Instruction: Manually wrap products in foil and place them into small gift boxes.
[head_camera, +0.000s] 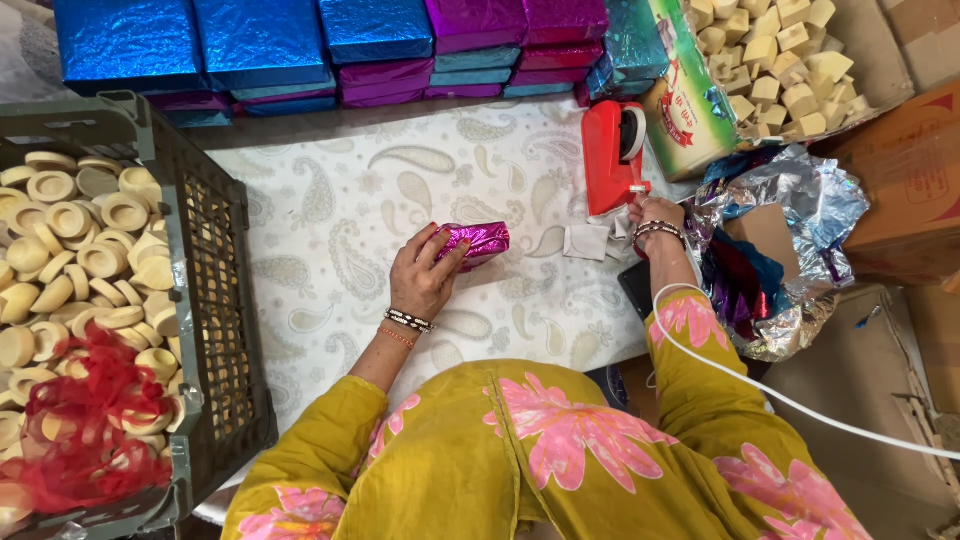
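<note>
Bright, even light falls from overhead, leaving only faint, soft shadows under the left hand (423, 275) and beside the red tape dispenser (612, 155). The blue foil boxes (260, 40) and crumpled silver foil (810, 205) throw sharp glare. Focus is crisp at centre; the crate (215, 300) bows slightly at the left edge, probably from wide-angle distortion.

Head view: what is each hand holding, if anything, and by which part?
The left hand presses on the near left end of a small magenta foil-wrapped packet lying on the cloth. The right hand reaches to the red tape dispenser; whether it holds tape cannot be told.
</note>
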